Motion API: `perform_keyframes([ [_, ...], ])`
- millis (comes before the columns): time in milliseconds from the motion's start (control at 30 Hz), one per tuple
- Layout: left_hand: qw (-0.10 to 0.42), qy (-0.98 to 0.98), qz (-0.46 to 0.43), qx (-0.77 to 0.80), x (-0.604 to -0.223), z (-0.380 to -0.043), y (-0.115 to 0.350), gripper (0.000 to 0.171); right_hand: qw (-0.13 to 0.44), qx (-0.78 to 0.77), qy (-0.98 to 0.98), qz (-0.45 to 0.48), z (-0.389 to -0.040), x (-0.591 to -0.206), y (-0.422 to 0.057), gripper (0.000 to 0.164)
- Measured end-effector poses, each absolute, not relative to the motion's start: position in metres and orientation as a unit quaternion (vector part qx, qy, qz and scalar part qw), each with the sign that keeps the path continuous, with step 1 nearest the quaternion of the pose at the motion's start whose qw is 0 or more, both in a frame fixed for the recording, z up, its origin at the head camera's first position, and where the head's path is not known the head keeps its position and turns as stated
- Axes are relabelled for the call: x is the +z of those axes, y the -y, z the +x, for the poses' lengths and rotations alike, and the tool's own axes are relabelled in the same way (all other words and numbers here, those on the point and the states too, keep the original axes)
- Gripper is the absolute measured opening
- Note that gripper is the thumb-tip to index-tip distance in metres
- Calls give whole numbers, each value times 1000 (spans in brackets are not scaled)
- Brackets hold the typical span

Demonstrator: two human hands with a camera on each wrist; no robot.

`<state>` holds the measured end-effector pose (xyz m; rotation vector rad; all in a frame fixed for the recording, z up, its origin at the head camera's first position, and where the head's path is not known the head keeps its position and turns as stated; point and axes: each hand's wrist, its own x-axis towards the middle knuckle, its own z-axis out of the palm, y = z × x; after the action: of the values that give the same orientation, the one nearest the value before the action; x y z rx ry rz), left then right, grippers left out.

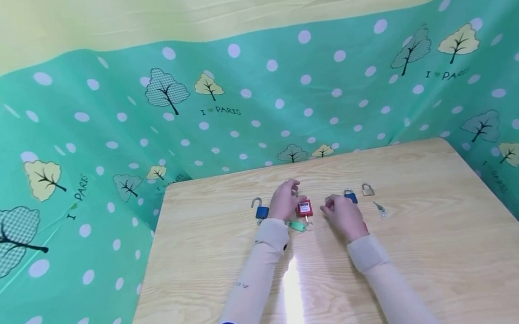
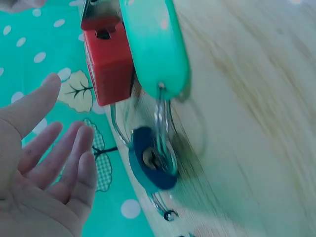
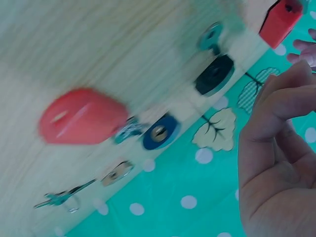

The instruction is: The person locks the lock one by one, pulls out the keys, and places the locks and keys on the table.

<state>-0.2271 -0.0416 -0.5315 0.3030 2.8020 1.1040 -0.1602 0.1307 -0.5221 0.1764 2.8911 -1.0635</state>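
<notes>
My left hand (image 1: 286, 199) is beside a red padlock (image 1: 304, 208) with a white label, a key in its bottom. The left wrist view shows that hand's fingers (image 2: 81, 143) loosely bent around nothing. A green key tag (image 1: 297, 225) lies in front of the red padlock. Left of the hand is a blue padlock (image 1: 262, 212) with its shackle swung out. My right hand (image 1: 344, 217) hovers right of the red padlock, fingers loosely curled, with nothing visible in them. Near it are a dark padlock (image 3: 215, 75) with a key, and a red key tag (image 3: 83, 117).
Another blue padlock (image 1: 350, 196) and a silver padlock (image 1: 367, 189) stand toward the back right. Nearer lies a loose key (image 1: 379, 207) on a ring. Everything is on a light wooden table (image 1: 195, 270), with a green patterned cloth (image 1: 256, 121) hanging behind it.
</notes>
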Motion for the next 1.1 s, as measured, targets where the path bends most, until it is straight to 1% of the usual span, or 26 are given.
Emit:
perform_keyframes([
  [100, 82, -921, 80, 372, -529, -224, 41, 42, 37, -343, -937, 50, -163, -524, -123, 26],
  [200, 102, -925, 70, 360, -528, -219, 39, 41, 39, -330, -943, 29, -166, -527, -115, 43],
  [267, 109, -931, 70, 342, -528, -216, 36, 40, 31, -313, -949, 9, -167, -531, -110, 51],
  [367, 113, -936, 76, 323, -531, -213, 32, 40, 24, -282, -959, -13, -169, -536, -101, 48],
  [500, 122, -937, 73, 318, -534, -209, 30, 37, 31, -267, -963, -10, -170, -542, -94, 39],
  [700, 119, -937, 67, 323, -531, -209, 31, 34, 15, -295, -955, -2, -172, -543, -90, 46],
  [800, 114, -939, 62, 319, -528, -209, 32, 32, 18, -308, -951, -3, -172, -542, -88, 46],
  [1000, 99, -946, 57, 305, -525, -207, 28, 29, 29, -324, -945, 19, -173, -537, -86, 31],
  [1100, 93, -945, 56, 308, -522, -208, 27, 28, 23, -329, -944, 22, -173, -536, -84, 27],
])
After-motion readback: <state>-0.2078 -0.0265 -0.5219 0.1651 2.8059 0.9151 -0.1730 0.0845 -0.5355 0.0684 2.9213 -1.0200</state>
